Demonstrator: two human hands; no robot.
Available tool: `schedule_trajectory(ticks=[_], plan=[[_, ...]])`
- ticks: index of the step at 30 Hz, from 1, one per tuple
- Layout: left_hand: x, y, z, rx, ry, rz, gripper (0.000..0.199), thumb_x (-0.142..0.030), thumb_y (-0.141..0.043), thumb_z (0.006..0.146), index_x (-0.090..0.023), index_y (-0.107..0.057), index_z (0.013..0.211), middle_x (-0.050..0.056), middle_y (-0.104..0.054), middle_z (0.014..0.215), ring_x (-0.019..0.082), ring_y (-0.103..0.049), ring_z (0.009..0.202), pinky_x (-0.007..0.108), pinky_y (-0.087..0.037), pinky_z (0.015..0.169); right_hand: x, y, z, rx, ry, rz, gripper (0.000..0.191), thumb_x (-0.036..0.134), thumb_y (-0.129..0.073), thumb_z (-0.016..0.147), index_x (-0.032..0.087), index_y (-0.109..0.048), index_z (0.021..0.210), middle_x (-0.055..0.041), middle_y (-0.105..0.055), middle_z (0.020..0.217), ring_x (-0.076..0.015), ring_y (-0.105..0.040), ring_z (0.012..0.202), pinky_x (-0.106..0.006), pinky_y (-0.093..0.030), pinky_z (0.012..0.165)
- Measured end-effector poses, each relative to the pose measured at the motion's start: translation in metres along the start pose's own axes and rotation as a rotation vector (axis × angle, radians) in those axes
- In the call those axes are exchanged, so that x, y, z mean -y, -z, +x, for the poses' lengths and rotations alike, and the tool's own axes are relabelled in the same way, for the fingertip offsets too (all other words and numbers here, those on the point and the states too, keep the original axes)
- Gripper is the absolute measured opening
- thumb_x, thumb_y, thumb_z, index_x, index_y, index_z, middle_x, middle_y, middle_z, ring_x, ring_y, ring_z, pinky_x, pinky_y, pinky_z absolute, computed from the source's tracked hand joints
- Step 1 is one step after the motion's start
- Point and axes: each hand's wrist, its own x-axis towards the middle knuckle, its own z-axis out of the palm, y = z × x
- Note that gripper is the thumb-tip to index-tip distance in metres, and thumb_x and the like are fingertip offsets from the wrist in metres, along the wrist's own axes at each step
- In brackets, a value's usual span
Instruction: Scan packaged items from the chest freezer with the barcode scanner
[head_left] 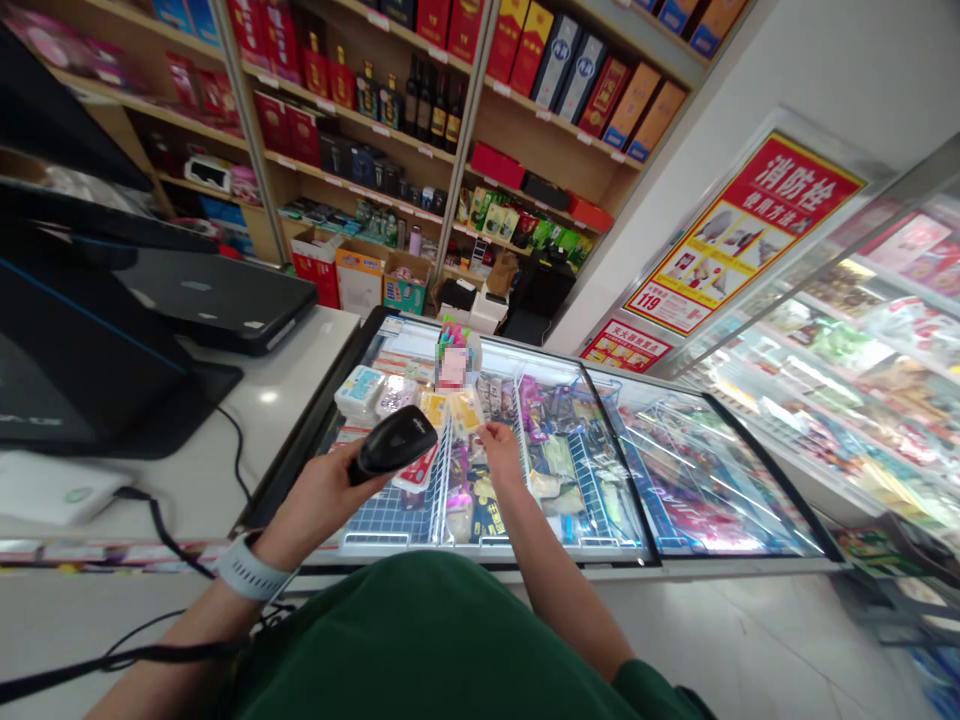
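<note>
My left hand (319, 500), with a pale watch band on the wrist, is closed around the handle of a black barcode scanner (395, 441). The scanner's head points right, over the glass-topped chest freezer (637, 520). My right hand (502, 455) pinches the near corner of a pack with yellow contents (466, 408). Beside it lies another yellow pack (433, 407). Further left on the glass are white packs (360, 388) and a clear pack of pale pieces (396, 394). A red-and-white pack (417, 470) shows partly behind the scanner.
A white counter (296, 400) on the left carries a dark checkout terminal (82, 330), a black flat device (225, 295) and a white box (64, 488) with a cable. Shelves of bottles and boxes (360, 90) stand behind. A bright glass-front display (862, 340) is at right.
</note>
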Motion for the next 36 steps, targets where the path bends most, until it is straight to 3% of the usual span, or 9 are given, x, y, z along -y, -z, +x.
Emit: schedule_trajectory(ticks=[4, 11, 19, 24, 36], plan=[[-0.011, -0.010, 0.003, 0.018, -0.014, 0.059, 0.042, -0.051, -0.065, 0.073, -0.020, -0.070, 0.101, 0.006, -0.077, 0.091, 0.030, -0.071, 0.089, 0.032, -0.052, 0.073, 0.003, 0.025, -0.003, -0.046, 0.153, -0.099, 0.033, 0.043, -0.063, 0.072, 0.016, -0.064, 0.091, -0.0037, -0.068, 0.080, -0.0173, -0.063, 0.073, -0.030, -0.051, 0.072], [-0.021, -0.019, 0.010, 0.059, -0.031, 0.076, 0.041, -0.048, -0.063, 0.074, -0.021, -0.069, 0.104, 0.007, -0.076, 0.093, 0.031, -0.070, 0.091, 0.032, -0.050, 0.073, 0.007, 0.047, -0.011, -0.068, 0.198, -0.211, 0.032, 0.041, -0.061, 0.077, 0.016, -0.064, 0.096, -0.0056, -0.070, 0.087, -0.0186, -0.064, 0.080, -0.031, -0.051, 0.079], [-0.032, -0.020, 0.027, 0.067, -0.056, 0.070, 0.032, -0.045, -0.063, 0.073, -0.022, -0.068, 0.095, 0.007, -0.076, 0.088, 0.030, -0.069, 0.085, 0.032, -0.048, 0.069, 0.012, 0.046, -0.012, -0.067, 0.198, -0.225, 0.032, 0.043, -0.060, 0.079, 0.017, -0.064, 0.098, -0.0066, -0.071, 0.091, -0.0197, -0.066, 0.084, -0.032, -0.051, 0.081], [-0.036, -0.024, 0.037, 0.063, -0.077, 0.096, 0.035, -0.045, -0.065, 0.072, -0.023, -0.070, 0.099, 0.006, -0.076, 0.088, 0.030, -0.070, 0.086, 0.031, -0.048, 0.068, 0.015, 0.045, -0.013, -0.079, 0.200, -0.218, 0.033, 0.042, -0.061, 0.079, 0.016, -0.064, 0.100, -0.0077, -0.071, 0.092, -0.0199, -0.066, 0.084, -0.032, -0.051, 0.081], [-0.035, -0.033, 0.040, 0.091, -0.082, 0.163, 0.032, -0.042, -0.060, 0.077, -0.019, -0.068, 0.098, 0.008, -0.075, 0.089, 0.029, -0.070, 0.083, 0.030, -0.047, 0.066, 0.020, 0.046, -0.019, -0.085, 0.217, -0.198, 0.030, 0.040, -0.062, 0.078, 0.016, -0.064, 0.095, -0.0062, -0.070, 0.089, -0.0184, -0.064, 0.082, -0.031, -0.051, 0.082]])
